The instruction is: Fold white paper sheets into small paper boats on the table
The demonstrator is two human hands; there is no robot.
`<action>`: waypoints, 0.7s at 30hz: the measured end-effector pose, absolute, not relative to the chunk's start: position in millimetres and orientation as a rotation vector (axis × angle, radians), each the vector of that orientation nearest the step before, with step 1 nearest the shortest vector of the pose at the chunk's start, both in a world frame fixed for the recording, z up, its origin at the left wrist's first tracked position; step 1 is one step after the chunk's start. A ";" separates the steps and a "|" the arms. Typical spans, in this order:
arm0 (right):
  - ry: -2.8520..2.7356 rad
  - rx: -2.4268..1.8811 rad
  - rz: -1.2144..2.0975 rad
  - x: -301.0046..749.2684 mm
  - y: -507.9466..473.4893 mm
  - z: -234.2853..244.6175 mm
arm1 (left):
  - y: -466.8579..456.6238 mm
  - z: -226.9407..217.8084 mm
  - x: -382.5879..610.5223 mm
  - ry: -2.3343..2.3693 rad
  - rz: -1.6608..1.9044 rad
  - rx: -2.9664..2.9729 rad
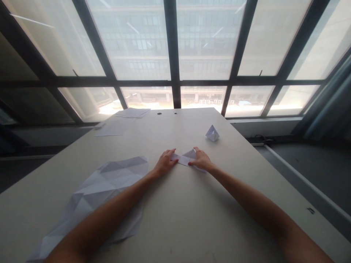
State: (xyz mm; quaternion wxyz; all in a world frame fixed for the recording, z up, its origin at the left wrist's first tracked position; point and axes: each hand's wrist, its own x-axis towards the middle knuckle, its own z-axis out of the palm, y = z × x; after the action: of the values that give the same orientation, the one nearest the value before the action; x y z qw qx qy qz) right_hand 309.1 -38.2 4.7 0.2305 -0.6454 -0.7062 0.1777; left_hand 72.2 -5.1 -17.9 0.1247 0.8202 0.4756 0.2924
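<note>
Between my hands a piece of folded white paper (183,159) lies low over the table, with a raised triangular flap towards the right. My left hand (165,162) grips its left end, thumb in front and fingers behind. At the right end my right hand (202,160) pinches the paper the same way, thumb near the flap's lower edge. Part of the paper sticks out below my right palm. Farther off to the right stands a finished-looking folded paper boat (212,133), apart from both hands.
A large creased sheet of paper (109,179) lies at the left, partly under my left forearm. Flat white sheets (133,113) rest at the table's far left. The white table (175,219) reaches towards tall windows (142,40). A small dark mark (310,210) is near the right edge.
</note>
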 end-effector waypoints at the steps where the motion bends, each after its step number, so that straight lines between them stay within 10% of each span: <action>1: -1.912 -1.743 0.525 309.5 -36.8 2.7 | -3.0 -18.4 72.1 1.424 0.881 2.351; 21: -2.107 -1.049 0.137 327.5 -29.9 -2.9 | 6.2 -6.3 68.6 1.193 1.204 1.452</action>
State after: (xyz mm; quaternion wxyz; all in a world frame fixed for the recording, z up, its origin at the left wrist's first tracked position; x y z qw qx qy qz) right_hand 327.5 -29.9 -2.9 0.3822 -0.4111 -0.8259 0.0535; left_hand 68.6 6.2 -6.3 0.4390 0.5845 0.4803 0.4847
